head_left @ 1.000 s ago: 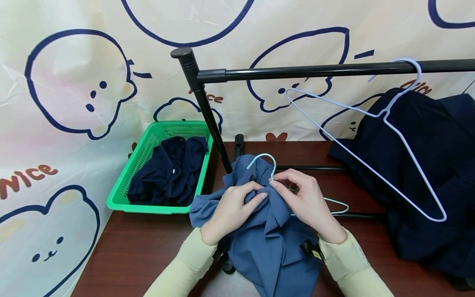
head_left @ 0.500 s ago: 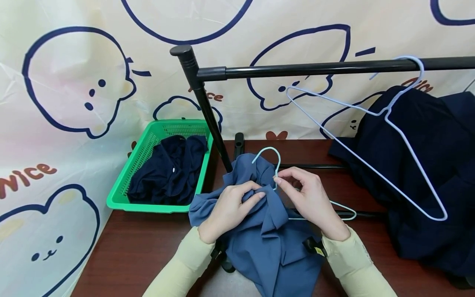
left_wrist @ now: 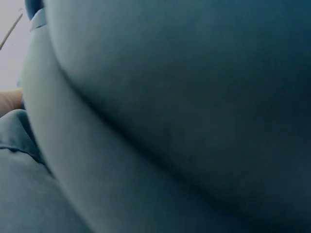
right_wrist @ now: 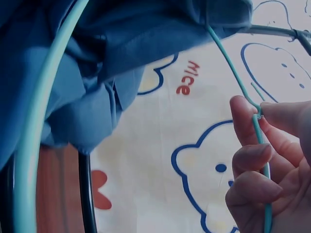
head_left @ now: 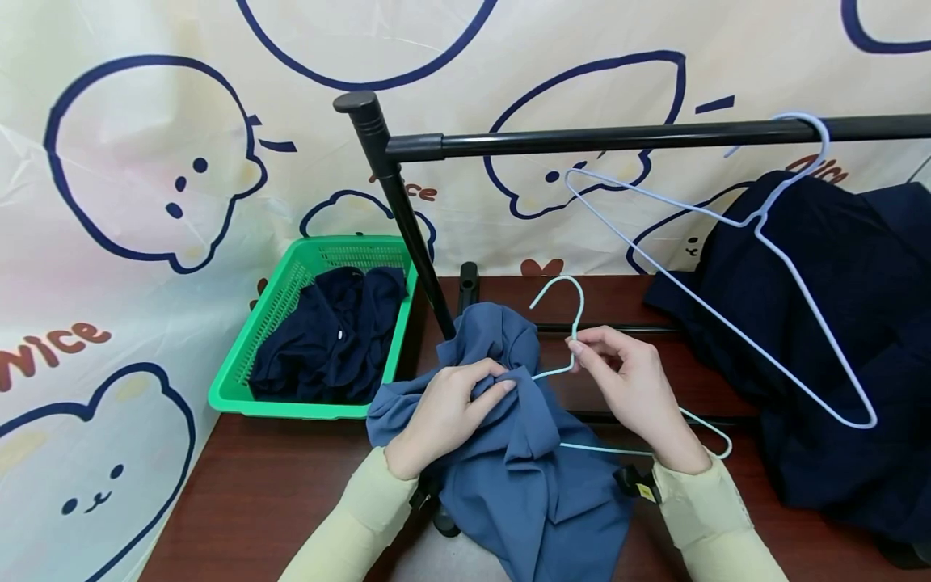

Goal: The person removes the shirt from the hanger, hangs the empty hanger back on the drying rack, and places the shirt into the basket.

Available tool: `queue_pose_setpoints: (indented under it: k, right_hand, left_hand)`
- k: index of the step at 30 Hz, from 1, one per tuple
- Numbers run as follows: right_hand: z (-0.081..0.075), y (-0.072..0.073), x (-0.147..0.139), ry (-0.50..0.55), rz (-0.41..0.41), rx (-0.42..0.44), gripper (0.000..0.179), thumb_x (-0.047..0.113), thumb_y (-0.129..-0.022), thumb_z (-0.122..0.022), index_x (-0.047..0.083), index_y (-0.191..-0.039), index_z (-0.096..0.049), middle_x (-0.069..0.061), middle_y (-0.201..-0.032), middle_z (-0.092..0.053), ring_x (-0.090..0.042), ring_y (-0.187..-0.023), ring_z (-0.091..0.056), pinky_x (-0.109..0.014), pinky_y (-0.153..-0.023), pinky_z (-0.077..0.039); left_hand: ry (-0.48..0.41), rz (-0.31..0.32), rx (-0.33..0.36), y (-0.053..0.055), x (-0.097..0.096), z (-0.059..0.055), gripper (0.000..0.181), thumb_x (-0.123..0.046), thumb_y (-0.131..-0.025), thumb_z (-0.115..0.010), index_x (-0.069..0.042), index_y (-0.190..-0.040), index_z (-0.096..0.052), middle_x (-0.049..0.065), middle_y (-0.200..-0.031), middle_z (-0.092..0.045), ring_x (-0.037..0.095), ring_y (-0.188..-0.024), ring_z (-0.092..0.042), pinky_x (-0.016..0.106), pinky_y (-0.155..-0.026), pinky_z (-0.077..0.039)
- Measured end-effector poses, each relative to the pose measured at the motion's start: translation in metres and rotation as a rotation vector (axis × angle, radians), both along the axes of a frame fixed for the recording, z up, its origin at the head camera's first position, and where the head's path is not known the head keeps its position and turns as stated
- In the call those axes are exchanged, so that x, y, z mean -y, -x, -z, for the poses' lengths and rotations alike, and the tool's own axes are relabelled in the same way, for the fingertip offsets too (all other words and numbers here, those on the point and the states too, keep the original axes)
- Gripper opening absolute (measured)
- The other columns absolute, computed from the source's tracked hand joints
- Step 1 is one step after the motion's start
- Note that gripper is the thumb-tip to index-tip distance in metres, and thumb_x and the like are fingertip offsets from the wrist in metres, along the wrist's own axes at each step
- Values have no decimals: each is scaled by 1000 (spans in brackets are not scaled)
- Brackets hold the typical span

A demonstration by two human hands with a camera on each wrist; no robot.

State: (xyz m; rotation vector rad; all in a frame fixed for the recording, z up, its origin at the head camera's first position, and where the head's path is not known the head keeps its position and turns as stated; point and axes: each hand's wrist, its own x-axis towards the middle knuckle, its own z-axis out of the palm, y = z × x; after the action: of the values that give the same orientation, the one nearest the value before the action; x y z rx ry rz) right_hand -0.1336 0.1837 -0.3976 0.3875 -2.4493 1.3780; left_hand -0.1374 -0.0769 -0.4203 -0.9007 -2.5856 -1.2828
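Observation:
A blue-grey garment [head_left: 531, 485] hangs bunched in front of the rack. My left hand [head_left: 451, 408] pinches its cloth between thumb and fingers. With thumb and fingertips my right hand [head_left: 633, 380] grips a mint-green hanger [head_left: 579, 311] at the neck, just below its hook. One arm of this hanger runs into the garment; its other end sticks out past my right wrist. In the right wrist view, the fingers [right_wrist: 252, 160] curl about the thin hanger, and cloth covers its far part. Blurred cloth [left_wrist: 146, 145] fills nearly all of the left wrist view.
A green basket [head_left: 218, 394] holding dark navy clothing [head_left: 330, 339] stands at the left. Overhead runs a black rack rail [head_left: 582, 139], with a bare pale-blue hanger [head_left: 655, 267] hooked on it. Dark navy garments [head_left: 844, 347] fill the right side. Below is a brown table [head_left: 240, 501].
My right hand has moved to the right with the hanger, whose hook now stands apart from the cloth and whose arm shows more. The left hand stays nearly in place on the garment.

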Motion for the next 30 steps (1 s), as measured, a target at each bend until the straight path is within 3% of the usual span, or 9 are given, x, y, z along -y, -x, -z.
queue_pose_setpoints:
  k: [6, 14, 23, 30]
  right_hand:
    - [2, 0, -15, 0, 54, 12, 13, 21, -101, -67, 12, -107, -75, 8, -78, -70, -11, -74, -65, -27, -50, -38]
    - [4, 1, -34, 36, 100, 11, 11, 16, -100, -68, 10, -103, -76, 3, -77, -71, -11, -70, -62, -30, -43, -28]
    - [5, 2, -48, 0, 173, -2, 17, 20, -101, -68, 6, -105, -76, 1, -76, -72, -16, -66, -57, -28, -51, -33]
    - [6, 0, -60, -10, 215, -11, 19, 19, -101, -67, 3, -105, -76, -1, -76, -73, -8, -74, -61, -20, -64, -41]
  left_hand:
    - [14, -19, -8, 0, 4, 1, 10, -25, -103, -65, -18, -106, -72, -12, -84, -67, -1, -64, -56, 25, -64, -51]
    - [-10, -45, 1, 1, 8, 0, 10, -24, -103, -64, -16, -103, -70, -12, -62, -46, 3, -50, -45, 27, -55, -47]
    - [20, -98, -35, 2, 14, -2, 7, -23, -102, -66, -17, -100, -69, -10, -56, -39, 3, -50, -44, 28, -52, -44]
    - [23, -123, -44, 4, 19, -4, 8, -23, -102, -66, -17, -101, -71, -12, -57, -44, 2, -55, -50, 27, -55, -46]
